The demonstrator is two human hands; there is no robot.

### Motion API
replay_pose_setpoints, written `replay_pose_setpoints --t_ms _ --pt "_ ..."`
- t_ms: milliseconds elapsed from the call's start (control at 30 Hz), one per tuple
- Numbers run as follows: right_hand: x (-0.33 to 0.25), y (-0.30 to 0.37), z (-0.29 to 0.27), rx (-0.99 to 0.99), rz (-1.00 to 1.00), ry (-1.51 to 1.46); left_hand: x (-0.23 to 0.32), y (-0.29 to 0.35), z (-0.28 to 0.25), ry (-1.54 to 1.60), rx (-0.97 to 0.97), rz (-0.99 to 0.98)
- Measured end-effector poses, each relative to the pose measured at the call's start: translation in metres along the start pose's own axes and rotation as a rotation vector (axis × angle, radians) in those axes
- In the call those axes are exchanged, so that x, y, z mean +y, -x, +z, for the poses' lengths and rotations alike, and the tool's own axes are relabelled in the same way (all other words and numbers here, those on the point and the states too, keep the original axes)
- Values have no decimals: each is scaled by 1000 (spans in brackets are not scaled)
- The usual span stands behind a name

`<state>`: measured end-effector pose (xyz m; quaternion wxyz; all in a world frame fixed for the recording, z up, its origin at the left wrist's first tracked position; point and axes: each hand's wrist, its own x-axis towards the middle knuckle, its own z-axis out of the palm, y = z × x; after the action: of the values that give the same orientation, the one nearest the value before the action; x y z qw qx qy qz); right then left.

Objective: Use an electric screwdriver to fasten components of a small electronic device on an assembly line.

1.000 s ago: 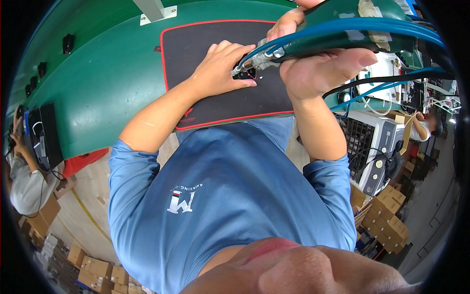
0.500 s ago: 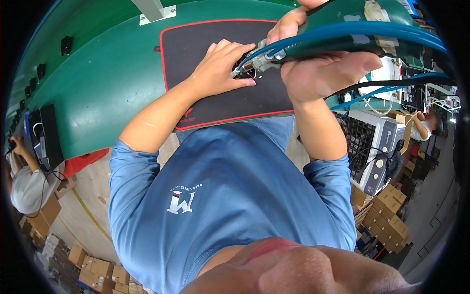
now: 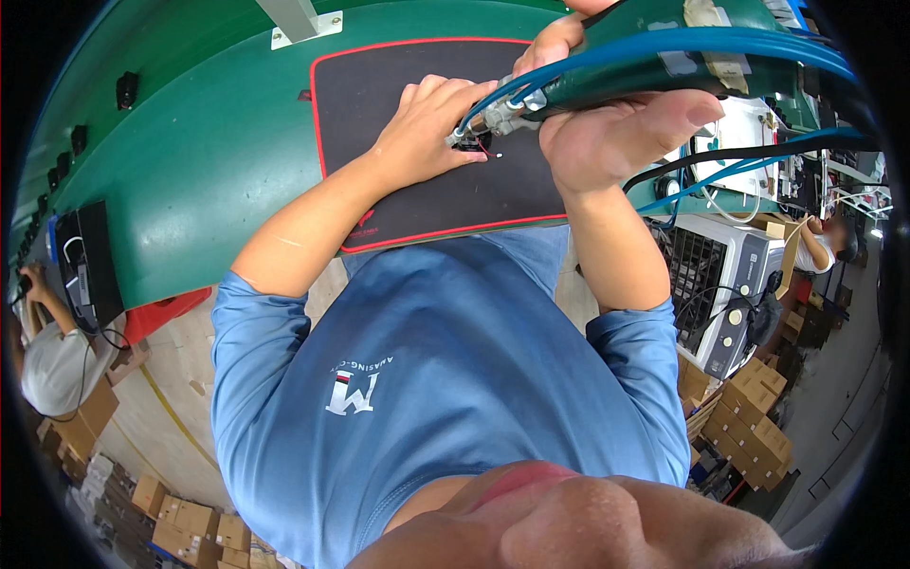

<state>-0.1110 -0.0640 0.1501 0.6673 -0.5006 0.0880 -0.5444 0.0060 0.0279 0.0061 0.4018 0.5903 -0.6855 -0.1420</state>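
My right hand (image 3: 607, 147) grips a thick, dark-green power screwdriver (image 3: 630, 81), its palm underneath and fingertips showing on the far side. The tool lies slanted, its metal nose (image 3: 500, 116) pointing left and down at a small black part (image 3: 471, 145) on the mat. Thin red and dark wires with a white plug trail from that part. Beside it my left hand (image 3: 417, 128) rests on the mat, thumb and forefinger around the part, partly hiding it. Whether the tool's tip touches the part cannot be made out.
Blue hoses (image 3: 701, 40) arch over the tool toward the right. The black mat (image 3: 370, 81) with red edging lies on a green table (image 3: 209, 161). A metal post (image 3: 289, 19) stands behind. Right are a grey-white air cooler (image 3: 720, 284) and cartons (image 3: 749, 427); people work at both sides.
My right hand and the screwdriver have shifted slightly left and away from me, and the hoses with them. My left hand stays almost still at the black part.
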Motion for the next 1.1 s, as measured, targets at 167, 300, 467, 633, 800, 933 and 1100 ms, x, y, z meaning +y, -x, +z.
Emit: replay_pose_setpoints --t_ms 167,300,467,633,800,933,1100 --pt "0 2 6 50 -9 -13 0 0 1 14 -16 -34" --pt "-3 1 15 67 -60 -33 1 0 1 34 10 -13" --pt "6 -1 -6 -22 -41 45 3 -1 0 6 1 -16" --pt "-2 0 11 50 -4 27 1 0 0 -8 -2 -22" --pt "0 0 3 0 13 25 2 0 0 6 7 -13" --pt "2 0 0 -48 -15 55 1 0 0 4 13 9" --pt "0 -1 9 20 -14 34 2 0 0 -13 -3 -7"
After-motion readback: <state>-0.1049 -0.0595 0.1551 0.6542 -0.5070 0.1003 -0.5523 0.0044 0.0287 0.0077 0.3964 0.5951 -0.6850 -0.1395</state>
